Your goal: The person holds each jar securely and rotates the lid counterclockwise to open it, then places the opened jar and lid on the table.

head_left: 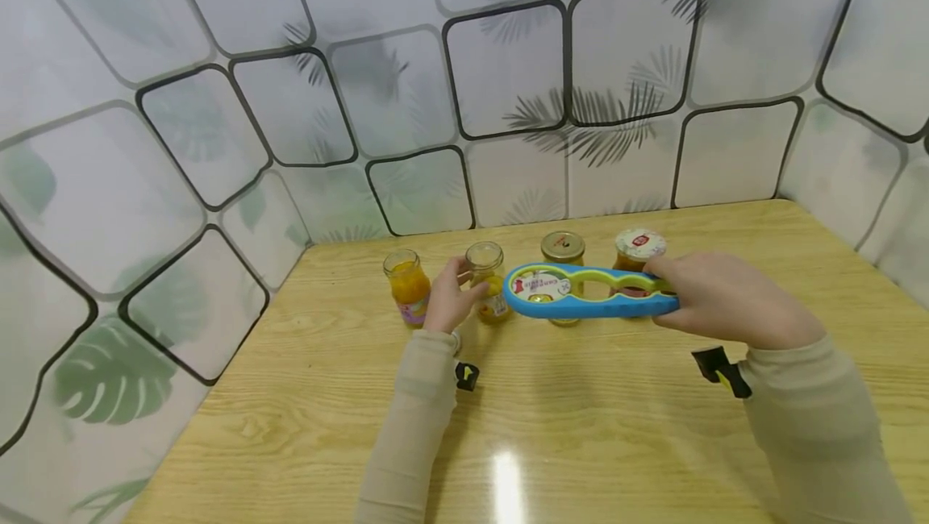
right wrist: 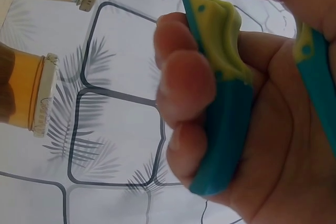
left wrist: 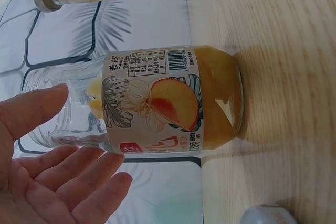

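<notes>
My right hand (head_left: 714, 298) grips a blue and yellow-green jar opener (head_left: 617, 306) by its handles, level above the table. A white printed lid (head_left: 547, 284) shows in the opener's far end. My left hand (head_left: 452, 296) is beside a lidless glass jar (head_left: 493, 298) of peach pieces. In the left wrist view, that hand (left wrist: 58, 166) has its thumb in front of the jar's neck and its other fingers loosely extended beside it. The jar (left wrist: 152, 103) stands upright with a peach label. In the right wrist view, fingers (right wrist: 186, 85) curl round the opener's handle (right wrist: 226, 124).
Another lidless jar (head_left: 409, 290) with orange contents stands left of my left hand. Right of the peach jar are a gold-lidded jar (head_left: 563, 247) and a white-lidded jar (head_left: 640, 245), partly behind the opener. A small whitish round object (left wrist: 268, 215) lies near my left wrist. Patterned walls border the wooden table (head_left: 581, 427).
</notes>
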A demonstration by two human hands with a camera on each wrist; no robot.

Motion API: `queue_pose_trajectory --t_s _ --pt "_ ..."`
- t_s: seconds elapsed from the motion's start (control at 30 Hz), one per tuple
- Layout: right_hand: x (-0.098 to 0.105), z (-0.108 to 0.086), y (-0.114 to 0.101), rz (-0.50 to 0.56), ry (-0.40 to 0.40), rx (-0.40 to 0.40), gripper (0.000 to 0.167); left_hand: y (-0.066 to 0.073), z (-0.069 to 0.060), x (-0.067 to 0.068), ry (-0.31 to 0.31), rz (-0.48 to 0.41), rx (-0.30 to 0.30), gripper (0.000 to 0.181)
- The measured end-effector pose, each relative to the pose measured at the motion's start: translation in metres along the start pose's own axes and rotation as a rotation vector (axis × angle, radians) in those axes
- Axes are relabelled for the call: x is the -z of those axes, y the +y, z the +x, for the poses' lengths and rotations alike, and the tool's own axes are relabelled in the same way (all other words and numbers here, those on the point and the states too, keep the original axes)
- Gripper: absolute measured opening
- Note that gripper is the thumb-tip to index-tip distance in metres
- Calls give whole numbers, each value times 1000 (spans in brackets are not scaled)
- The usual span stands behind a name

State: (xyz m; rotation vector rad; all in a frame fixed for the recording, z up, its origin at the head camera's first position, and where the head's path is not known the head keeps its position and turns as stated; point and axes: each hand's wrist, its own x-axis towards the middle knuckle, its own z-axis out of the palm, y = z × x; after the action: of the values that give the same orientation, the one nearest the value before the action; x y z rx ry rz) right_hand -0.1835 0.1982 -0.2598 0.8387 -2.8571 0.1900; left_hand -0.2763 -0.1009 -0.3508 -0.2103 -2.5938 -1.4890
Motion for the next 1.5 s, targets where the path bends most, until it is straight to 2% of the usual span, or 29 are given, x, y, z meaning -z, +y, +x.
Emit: queue_pose_trajectory --t_s 0.4,0.57,0.9,1.07,1.27,1.5 --pt "-9 10 -1 78 -15 54 21 2 1 2 -1 17 13 45" --pt "-16 17 -3 166 -27 59 16 4 0 5 -9 26 16 45" --pt "-34 33 -15 178 -190 52 6 15 -5 17 -82 141 -19 49" --pt "-47 40 -18 190 -241 72 11 20 -7 22 -107 144 -6 50" --pt "-67 48 -16 186 -262 85 22 21 -10 23 -152 121 -4 53" --pt "-82 54 -17 211 -282 124 25 21 -10 22 -186 109 15 56"
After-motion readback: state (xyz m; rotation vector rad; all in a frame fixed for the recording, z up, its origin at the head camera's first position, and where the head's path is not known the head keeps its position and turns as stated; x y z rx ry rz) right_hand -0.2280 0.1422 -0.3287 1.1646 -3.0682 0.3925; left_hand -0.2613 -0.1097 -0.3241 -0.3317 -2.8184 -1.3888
